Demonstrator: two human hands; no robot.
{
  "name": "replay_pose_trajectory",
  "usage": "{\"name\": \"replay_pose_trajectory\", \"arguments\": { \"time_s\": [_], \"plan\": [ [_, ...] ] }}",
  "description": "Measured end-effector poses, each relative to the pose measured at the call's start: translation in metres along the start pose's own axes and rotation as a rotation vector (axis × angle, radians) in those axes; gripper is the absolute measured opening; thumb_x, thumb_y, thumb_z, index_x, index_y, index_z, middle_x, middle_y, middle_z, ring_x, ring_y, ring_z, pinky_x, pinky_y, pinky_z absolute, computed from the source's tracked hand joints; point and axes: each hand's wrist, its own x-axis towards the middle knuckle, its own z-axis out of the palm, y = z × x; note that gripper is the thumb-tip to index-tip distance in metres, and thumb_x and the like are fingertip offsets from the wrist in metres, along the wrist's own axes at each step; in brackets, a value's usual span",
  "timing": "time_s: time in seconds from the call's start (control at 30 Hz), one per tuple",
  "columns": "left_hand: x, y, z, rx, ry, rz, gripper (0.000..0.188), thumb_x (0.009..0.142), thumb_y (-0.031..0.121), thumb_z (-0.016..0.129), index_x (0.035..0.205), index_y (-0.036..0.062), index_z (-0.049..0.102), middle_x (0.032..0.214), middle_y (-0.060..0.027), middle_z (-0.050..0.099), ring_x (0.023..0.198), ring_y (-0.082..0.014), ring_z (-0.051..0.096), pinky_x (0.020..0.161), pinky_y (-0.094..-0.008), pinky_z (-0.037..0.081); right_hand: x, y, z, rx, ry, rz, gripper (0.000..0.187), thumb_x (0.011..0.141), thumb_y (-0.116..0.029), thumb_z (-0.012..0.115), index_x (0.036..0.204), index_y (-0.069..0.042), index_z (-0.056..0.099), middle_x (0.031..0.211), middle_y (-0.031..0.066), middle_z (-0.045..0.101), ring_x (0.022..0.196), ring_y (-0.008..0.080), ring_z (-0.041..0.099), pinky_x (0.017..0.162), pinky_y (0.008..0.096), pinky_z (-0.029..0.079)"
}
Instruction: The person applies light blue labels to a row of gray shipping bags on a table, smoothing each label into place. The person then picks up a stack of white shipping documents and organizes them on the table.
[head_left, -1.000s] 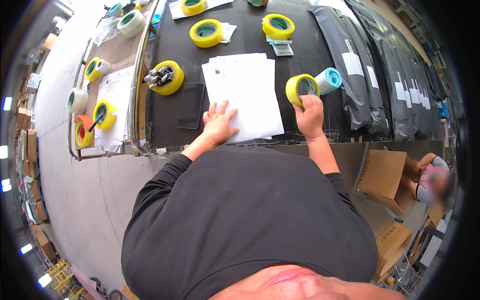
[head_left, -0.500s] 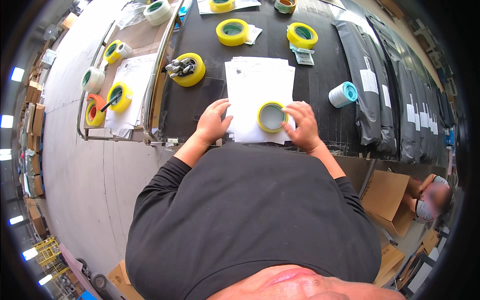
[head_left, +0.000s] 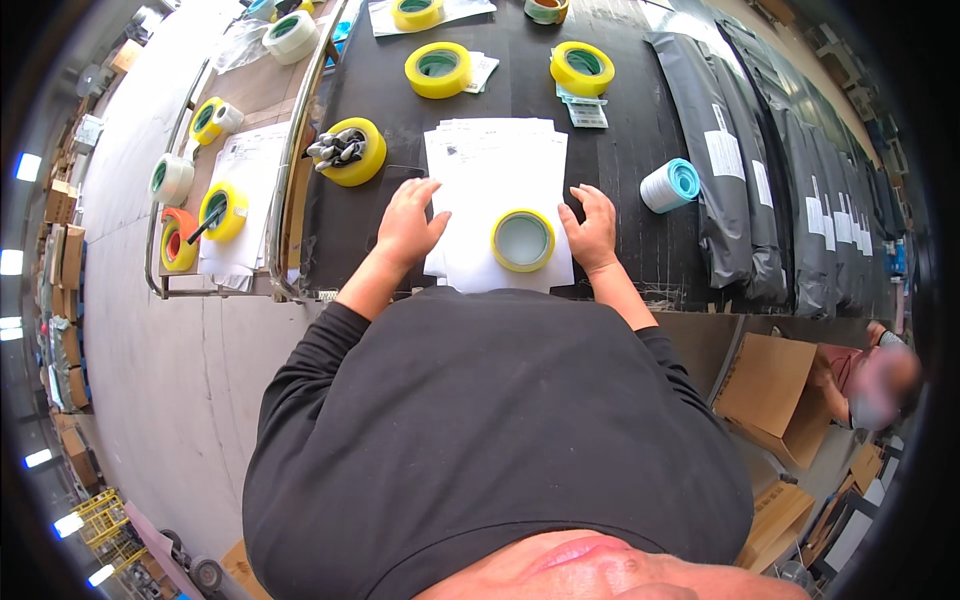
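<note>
Left hand: the left hand (head_left: 408, 222) lies flat, fingers spread and empty, on the left edge of the stack of white paper sheets (head_left: 497, 190).
Right hand: the right hand (head_left: 592, 228) rests open at the right edge of the same stack, fingers apart, gripping nothing.
Tape roll between the hands: a yellow roll of adhesive tape with a pale core (head_left: 522, 240) lies flat on the lower part of the sheets, between the two hands; the right hand is just beside it, and I cannot tell whether it touches.
Sheets: the stack sits on the black table top (head_left: 630, 150), near the person's front edge.
Left of the sheets: a yellow tape roll stuffed with grey gloves (head_left: 349, 151) lies near the left hand.
Right of the sheets: a light blue roll on its side (head_left: 669, 185) lies near the right hand, apart from it.
Far side: two more yellow tape rolls (head_left: 438, 69) (head_left: 581, 68) lie flat on the table.
Right edge: grey plastic mailer bags (head_left: 735, 190) lie in overlapping rows.
Left cart: a side trolley (head_left: 285, 180) carries further tape rolls (head_left: 222, 209) and papers.
</note>
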Motion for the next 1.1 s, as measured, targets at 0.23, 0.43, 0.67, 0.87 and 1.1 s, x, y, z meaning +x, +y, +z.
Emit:
{"name": "replay_pose_trajectory", "arguments": {
  "time_s": [0.23,0.43,0.67,0.87,1.1],
  "plan": [
    [0.062,-0.008,0.020,0.313,-0.284,-0.246,0.082,0.084,0.044,0.064,0.146,0.0033,0.031,0.151,-0.0149,0.033,0.143,-0.0325,0.021,0.116,-0.0418,0.018,0.004,-0.001,0.012,-0.031,-0.012,0.027,0.042,0.083,-0.036,0.066,0.111,-0.004,0.065,0.125,0.0148,0.057,0.121,0.0329,0.047,0.104,0.0427,0.034],
    [0.083,0.005,0.030,0.431,-0.352,-0.389,0.091,0.082,0.049,0.065,0.148,0.0021,0.024,0.154,-0.0192,0.025,0.145,-0.0347,0.016,0.117,-0.0465,0.009,0.004,-0.007,0.014,-0.153,-0.031,0.060,0.048,0.082,-0.037,0.066,0.119,-0.006,0.061,0.130,0.0134,0.054,0.125,0.0324,0.043,0.107,0.0445,0.031],
    [0.076,0.002,0.038,0.404,-0.400,-0.356,0.091,0.082,0.049,0.066,0.149,0.0040,0.023,0.155,-0.0194,0.022,0.145,-0.0348,0.013,0.116,-0.0503,0.006,0.006,-0.015,0.009,-0.205,-0.102,0.089,0.050,0.080,-0.037,0.067,0.120,-0.007,0.061,0.133,0.0113,0.051,0.128,0.0315,0.041,0.108,0.0449,0.029],
    [0.068,0.012,0.041,0.488,-0.332,-0.232,0.083,0.082,0.040,0.066,0.148,0.0089,0.027,0.153,-0.0150,0.027,0.144,-0.0317,0.018,0.115,-0.0527,0.006,0.008,-0.016,0.009,-0.207,-0.124,0.087,0.048,0.079,-0.035,0.067,0.118,-0.007,0.062,0.133,0.0108,0.051,0.128,0.0311,0.039,0.107,0.0456,0.028],
    [0.026,0.032,0.062,-0.107,0.003,0.278,0.056,0.081,0.001,0.059,0.136,0.0083,0.048,0.150,-0.0197,0.031,0.121,-0.0403,0.050,0.100,-0.0429,0.043,0.009,-0.016,0.011,-0.231,-0.153,0.071,0.051,0.078,-0.035,0.068,0.121,-0.009,0.060,0.134,0.0104,0.051,0.129,0.0309,0.040,0.107,0.0458,0.029]
  ]
}}
